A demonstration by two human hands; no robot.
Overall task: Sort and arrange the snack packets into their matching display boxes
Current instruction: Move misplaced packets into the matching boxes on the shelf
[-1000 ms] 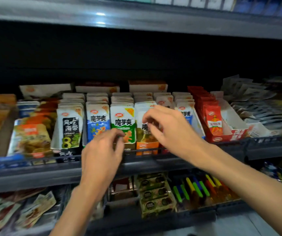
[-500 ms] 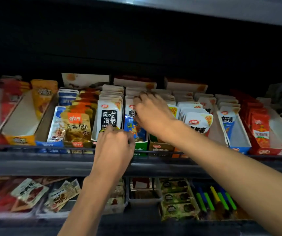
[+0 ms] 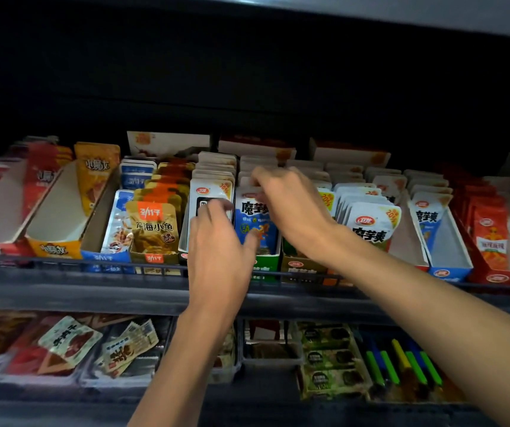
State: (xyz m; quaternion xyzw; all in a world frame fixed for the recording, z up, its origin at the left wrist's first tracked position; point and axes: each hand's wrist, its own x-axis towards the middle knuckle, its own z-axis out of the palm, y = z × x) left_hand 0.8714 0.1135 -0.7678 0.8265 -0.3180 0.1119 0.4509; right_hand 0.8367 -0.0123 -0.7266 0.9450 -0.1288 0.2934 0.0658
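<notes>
Left hand [image 3: 216,257] risen, blue packet [image 3: 253,217] upright, facing outward

A shop: tiered dark shelves [image 3: 93,291] carry rows of open cardboard display boxes [image 3: 446,272], each packed with many identical snack packets [image 3: 370,223], with more packaged goods [image 3: 69,340] on the shelf below.

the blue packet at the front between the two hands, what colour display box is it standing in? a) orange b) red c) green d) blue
c: the blue packet stands right behind a green display box front, while the blue display box sits further right on the shelf.
</notes>
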